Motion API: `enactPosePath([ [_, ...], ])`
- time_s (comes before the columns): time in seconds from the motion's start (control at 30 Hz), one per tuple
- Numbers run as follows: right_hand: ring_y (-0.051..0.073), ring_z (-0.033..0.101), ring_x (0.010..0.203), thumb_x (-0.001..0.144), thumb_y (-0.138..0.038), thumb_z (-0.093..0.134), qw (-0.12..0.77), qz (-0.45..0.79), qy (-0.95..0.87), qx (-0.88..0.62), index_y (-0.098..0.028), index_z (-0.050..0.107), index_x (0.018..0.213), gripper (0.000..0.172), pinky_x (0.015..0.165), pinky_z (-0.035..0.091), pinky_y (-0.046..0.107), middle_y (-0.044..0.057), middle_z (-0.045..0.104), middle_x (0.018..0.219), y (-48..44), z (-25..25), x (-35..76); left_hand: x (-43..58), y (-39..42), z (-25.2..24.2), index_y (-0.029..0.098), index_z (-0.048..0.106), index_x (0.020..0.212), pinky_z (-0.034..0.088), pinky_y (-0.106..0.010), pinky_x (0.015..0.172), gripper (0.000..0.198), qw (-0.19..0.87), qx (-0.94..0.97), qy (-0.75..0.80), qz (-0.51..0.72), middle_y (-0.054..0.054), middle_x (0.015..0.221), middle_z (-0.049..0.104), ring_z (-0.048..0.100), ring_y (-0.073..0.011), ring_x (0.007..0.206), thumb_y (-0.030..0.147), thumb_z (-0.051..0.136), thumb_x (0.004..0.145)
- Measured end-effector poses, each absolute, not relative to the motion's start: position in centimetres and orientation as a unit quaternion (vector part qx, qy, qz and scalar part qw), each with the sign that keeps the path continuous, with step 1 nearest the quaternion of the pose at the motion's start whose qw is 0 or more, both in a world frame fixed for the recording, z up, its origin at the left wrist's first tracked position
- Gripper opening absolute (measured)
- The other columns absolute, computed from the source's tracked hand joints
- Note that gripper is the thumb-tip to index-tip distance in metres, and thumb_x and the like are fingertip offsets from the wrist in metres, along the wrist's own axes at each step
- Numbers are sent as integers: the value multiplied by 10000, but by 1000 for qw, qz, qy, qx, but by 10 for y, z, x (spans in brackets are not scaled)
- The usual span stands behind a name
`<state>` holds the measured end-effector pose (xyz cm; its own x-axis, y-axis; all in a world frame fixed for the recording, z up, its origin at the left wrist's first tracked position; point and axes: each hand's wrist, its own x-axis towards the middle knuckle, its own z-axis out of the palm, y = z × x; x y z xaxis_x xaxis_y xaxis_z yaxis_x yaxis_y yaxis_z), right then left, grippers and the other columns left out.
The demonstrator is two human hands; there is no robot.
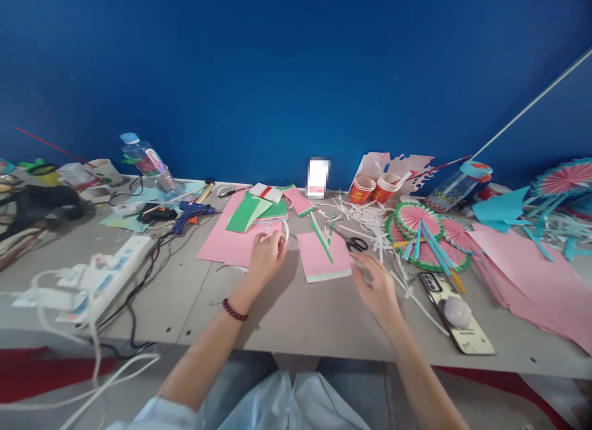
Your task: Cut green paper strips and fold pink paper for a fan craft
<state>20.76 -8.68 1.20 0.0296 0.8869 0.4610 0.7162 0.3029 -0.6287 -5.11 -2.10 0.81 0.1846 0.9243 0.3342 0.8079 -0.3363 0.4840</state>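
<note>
My left hand (267, 257), with a dark bead bracelet at its wrist, pinches a thin curled white strip (285, 229) above the table. Just to its right lies a square of pink paper (324, 266) with a pale green band along its near edge. Narrow green strips (322, 237) rest across the top of that paper. My right hand (377, 288) is at the paper's right edge, fingers apart and holding nothing that I can see. Black-handled scissors (358, 244) lie just beyond it, their blades partly hidden.
Pink and green sheets (222, 239) lie left, near a blue glue gun (190, 215) and a power strip (118, 276). White paper scraps (365, 217), red cups (361, 189), folded paper fans (419, 223) and a phone (472, 337) are right. A lit screen (318, 176) stands behind.
</note>
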Motion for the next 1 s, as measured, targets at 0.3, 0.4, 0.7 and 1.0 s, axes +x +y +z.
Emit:
enactPosePath([
  [0.3,226,574,1090,862,-266,513,439,213,-731,-477,-211,575,1209,357,938,467,383,102,615,1190,-68,34,147,-33,-33,15,189,502,889,411,-253,642,259,527,645,349,429,38,649,511,504,-105,598,447,487,873],
  [0.4,238,541,1142,857,-256,526,463,223,-715,-474,-220,553,1243,388,948,460,394,115,575,1242,-66,24,141,-33,-34,14,173,547,956,422,-256,631,342,561,620,341,430,22,678,536,513,-107,602,488,562,824],
  [0.7,212,566,1059,879,-196,497,509,157,-705,-468,-248,611,1186,332,899,478,365,96,581,1126,-72,19,143,-28,-39,10,166,612,967,449,-264,673,323,530,637,371,420,4,692,597,560,-124,645,444,607,804],
  [1.0,216,574,1050,844,-188,540,536,205,-687,-445,-229,640,1010,198,905,480,378,86,605,1076,-74,23,141,-28,-38,6,164,636,909,459,-251,660,277,479,655,398,429,-14,762,634,575,-121,651,422,588,821],
])
